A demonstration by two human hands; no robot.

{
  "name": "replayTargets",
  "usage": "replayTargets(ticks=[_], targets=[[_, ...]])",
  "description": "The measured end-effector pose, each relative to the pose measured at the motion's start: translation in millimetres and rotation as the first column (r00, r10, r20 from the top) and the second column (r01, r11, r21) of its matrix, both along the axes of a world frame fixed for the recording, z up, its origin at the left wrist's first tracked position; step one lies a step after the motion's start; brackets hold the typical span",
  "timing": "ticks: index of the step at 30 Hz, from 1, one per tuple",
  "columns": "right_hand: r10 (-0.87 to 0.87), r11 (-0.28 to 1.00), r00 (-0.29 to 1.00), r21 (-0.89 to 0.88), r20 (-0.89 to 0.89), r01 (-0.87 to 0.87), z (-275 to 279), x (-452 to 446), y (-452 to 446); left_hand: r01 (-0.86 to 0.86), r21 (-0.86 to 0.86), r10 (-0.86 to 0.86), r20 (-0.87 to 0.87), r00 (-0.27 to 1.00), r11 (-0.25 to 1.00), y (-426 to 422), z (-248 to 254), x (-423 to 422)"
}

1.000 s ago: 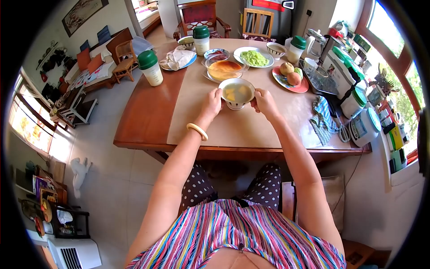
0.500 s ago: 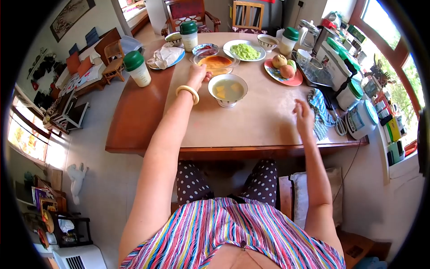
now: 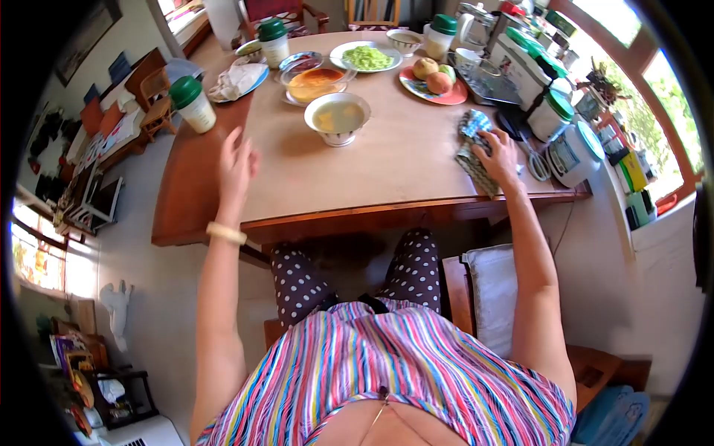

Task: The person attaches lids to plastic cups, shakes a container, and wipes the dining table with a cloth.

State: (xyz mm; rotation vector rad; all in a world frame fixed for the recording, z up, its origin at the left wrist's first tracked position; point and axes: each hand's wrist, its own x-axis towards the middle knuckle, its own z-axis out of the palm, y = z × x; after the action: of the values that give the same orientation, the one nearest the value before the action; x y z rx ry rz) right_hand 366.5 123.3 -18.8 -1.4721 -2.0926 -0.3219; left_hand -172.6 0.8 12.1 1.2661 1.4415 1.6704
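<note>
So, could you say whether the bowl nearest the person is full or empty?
Fairly full: the bowl holds cloudy liquid with yellow chunks to below the rim.

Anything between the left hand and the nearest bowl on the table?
Nothing visible: only bare tabletop lies between the left hand and the nearest bowl. The glass dish sits beyond the bowl, off that line.

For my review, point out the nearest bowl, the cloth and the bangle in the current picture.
Nearest bowl [image 3: 341, 137]: head view, front outer wall.
Cloth [image 3: 473, 123]: head view, blue far end.
Bangle [image 3: 225, 233]: head view, middle of the band.
</note>
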Motion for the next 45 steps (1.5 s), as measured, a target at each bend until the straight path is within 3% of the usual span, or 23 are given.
replayTargets(ticks=[1,3,4,5,7,11,14,18,21,25,27,29,33,35,37,42,45], targets=[[-0.009,0.993,0.999,0.116,0.040,0.005,-6.4,1.7,2.3,-0.029,0.028,0.032,-0.083,0.996,0.999,-22.7,-8.3,-2.6],[-0.013,0.984,0.990,-0.177,-0.141,-0.012,-13.8,-23.5,3.5,-0.128,0.057,0.134,-0.113,0.985,0.990,-55.1,-29.2,-5.0],[0.141,0.979,0.977,-0.123,-0.162,-0.162,-18.2,-40.6,6.5,-0.154,0.083,0.168,-0.191,0.967,0.985,-62.4,-36.1,-5.4],[0.175,0.977,0.984,-0.120,-0.017,-0.176,-22.6,-58.8,10.2,-0.182,0.107,0.205,-0.269,0.941,0.977,-68.7,-42.9,-7.2],[0.143,0.983,0.989,-0.121,0.041,-0.137,-18.9,-101.3,14.2,-0.215,0.119,0.244,-0.353,0.903,0.969,-71.5,-40.8,-6.1],[0.267,0.940,0.964,-0.223,0.003,-0.260,-22.5,-158.5,70.2,-0.226,0.105,0.248,-0.467,0.849,0.969,-61.5,-34.6,5.6],[0.238,0.942,0.971,-0.239,-0.014,-0.235,-22.2,-201.4,117.3,-0.221,0.031,0.211,-0.446,0.870,0.975,-66.7,-33.9,4.1],[0.003,0.986,0.996,-0.167,-0.090,-0.018,-32.3,-247.1,153.8,-0.248,-0.099,0.195,-0.373,0.907,0.964,-76.9,-28.8,3.0],[0.068,0.975,0.988,-0.199,-0.139,-0.096,-22.3,-252.2,150.7,-0.259,-0.188,0.189,-0.324,0.927,0.947,-75.3,-21.2,5.4],[0.379,0.888,0.909,-0.208,-0.174,-0.410,-8.5,-214.8,117.5,-0.224,-0.229,0.113,-0.416,0.902,0.947,-73.9,-25.8,1.3],[0.199,0.915,0.970,-0.329,-0.137,-0.234,-3.8,-178.2,70.1,-0.183,-0.305,0.069,-0.350,0.934,0.935,-71.3,-15.8,-1.4],[0.071,0.940,0.964,-0.305,-0.257,-0.151,3.9,-141.8,31.4,-0.156,-0.365,0.058,-0.264,0.963,0.918,-70.5,-1.6,-1.9],[-0.251,0.914,0.951,-0.366,-0.178,0.173,15.3,-94.1,-33.4,-0.233,-0.424,0.188,-0.147,0.971,0.875,-77.9,-17.8,-24.5],[-0.216,0.918,0.959,-0.372,-0.180,0.137,12.7,-108.8,-73.7,-0.289,-0.449,0.293,-0.061,0.954,0.845,-74.2,7.3,-28.9],[-0.032,0.903,0.982,-0.427,-0.188,-0.053,7.3,-144.7,-114.1,-0.323,-0.410,0.387,0.080,0.919,0.853,-74.1,13.2,-41.8],[0.355,0.762,0.896,-0.474,-0.266,-0.442,12.6,-256.2,-163.9,-0.560,-0.248,0.474,-0.330,0.816,0.790,-38.1,11.1,-90.1],[0.389,0.700,0.887,-0.546,-0.249,-0.460,32.5,-329.1,-146.3,-0.549,-0.224,0.434,-0.407,0.804,0.806,4.6,43.1,-120.2]])
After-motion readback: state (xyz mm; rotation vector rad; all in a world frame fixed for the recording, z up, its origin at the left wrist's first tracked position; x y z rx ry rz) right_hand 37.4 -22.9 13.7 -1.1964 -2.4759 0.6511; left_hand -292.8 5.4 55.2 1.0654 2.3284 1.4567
